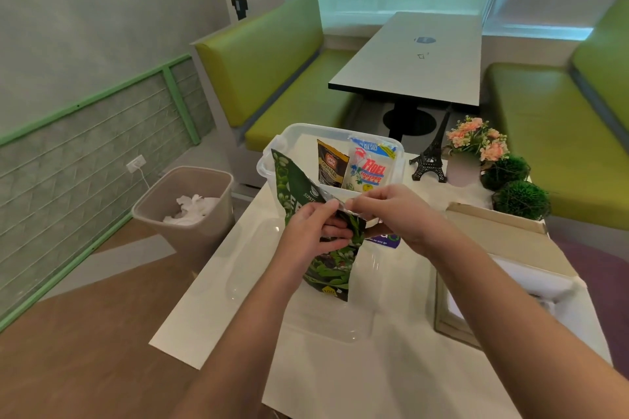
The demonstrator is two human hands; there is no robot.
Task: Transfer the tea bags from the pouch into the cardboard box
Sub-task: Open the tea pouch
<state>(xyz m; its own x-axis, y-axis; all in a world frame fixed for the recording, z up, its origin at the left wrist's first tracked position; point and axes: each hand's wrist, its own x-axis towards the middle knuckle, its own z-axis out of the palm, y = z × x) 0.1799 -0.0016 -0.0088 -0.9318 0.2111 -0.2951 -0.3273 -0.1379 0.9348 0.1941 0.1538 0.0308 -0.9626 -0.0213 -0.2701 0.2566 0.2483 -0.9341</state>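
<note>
While the pouch [326, 248] stands upright on the white desk [391, 367], both hands grip its top edge: left hand [313, 231] fingers closed on the near side, right hand [391, 211] fingers pinching the silvery rim; the open cardboard box [510, 248] lies to the right; a clear tub [272, 163] stands just behind

Head view, downward, close over table [391, 316]
</note>
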